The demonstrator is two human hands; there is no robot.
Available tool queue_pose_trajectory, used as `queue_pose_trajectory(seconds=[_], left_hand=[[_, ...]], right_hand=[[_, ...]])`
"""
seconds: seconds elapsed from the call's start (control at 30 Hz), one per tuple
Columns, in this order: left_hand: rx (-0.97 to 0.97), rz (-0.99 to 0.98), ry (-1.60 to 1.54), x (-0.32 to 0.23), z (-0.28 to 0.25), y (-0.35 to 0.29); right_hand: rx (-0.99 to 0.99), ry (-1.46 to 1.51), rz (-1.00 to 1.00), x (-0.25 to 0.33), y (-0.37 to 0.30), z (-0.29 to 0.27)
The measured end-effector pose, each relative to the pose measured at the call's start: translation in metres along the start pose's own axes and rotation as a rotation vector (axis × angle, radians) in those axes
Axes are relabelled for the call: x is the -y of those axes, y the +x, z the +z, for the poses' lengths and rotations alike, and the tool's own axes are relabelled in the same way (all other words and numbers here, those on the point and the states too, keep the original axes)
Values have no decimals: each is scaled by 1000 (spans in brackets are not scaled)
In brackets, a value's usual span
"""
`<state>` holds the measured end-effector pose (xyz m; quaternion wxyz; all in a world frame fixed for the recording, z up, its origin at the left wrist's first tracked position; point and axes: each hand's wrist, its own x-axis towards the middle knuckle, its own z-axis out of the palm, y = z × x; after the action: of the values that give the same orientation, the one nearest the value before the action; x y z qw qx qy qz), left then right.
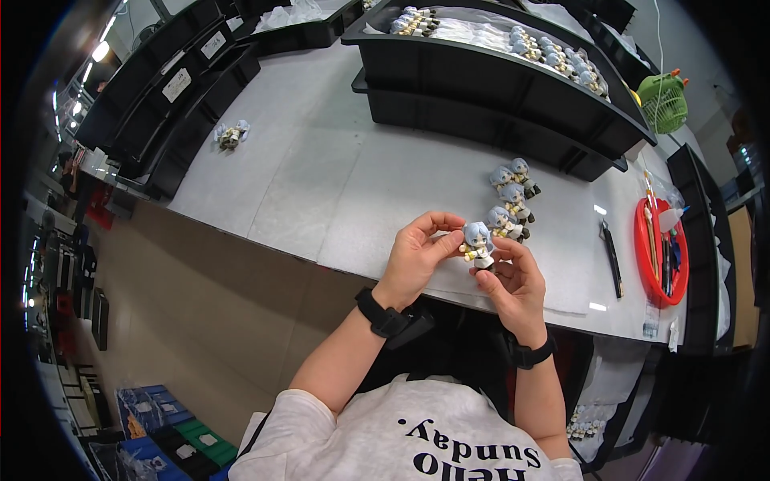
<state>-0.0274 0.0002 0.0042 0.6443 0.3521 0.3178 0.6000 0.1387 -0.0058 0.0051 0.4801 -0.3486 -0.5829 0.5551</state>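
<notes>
- The small blue-haired figurine (478, 247) is between the person's two hands, in front of the chest, above the near part of the table; its head points toward the top of the view.
- The left hand (419, 255) has thumb and forefinger narrowed on the figurine's side, near the head. A light pinch probably serves best, since hard pressure could mark the finish.
- The right hand (520, 295) closes thumb and fingers around the lower end. Steadying from the base seems sound, as it leaves the face and front open to sight.
- How firmly either hand presses, I cannot tell.
- A group of similar figurines (513, 199) lies just beyond the hands, the nearest right beside the held one. Turning the piece a little nearer the body would likely avoid knocks.
- To the right, a black pen-like tool (612, 260) lies on the table (321, 176), near a red basket (640, 255) of brushes and tools; neither hand touches them, and elbow room there looks ample.
- Farther out stands a black tray (481, 103) with more figurines on white lining; its tall wall calls for a raised reach.
</notes>
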Motion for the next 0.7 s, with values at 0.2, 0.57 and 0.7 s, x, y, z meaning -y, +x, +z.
queue_pose_trajectory(seconds=[0.2,0.57,0.7], left_hand=[[-18,4,-7,1,0,0],[13,13,143,1,3,0],[11,-13,141,1,4,0]], right_hand=[[-15,44,20,3,-1,2],[-79,-60,-115,-1,0,2],[-64,-113,-115,1,-1,1]])
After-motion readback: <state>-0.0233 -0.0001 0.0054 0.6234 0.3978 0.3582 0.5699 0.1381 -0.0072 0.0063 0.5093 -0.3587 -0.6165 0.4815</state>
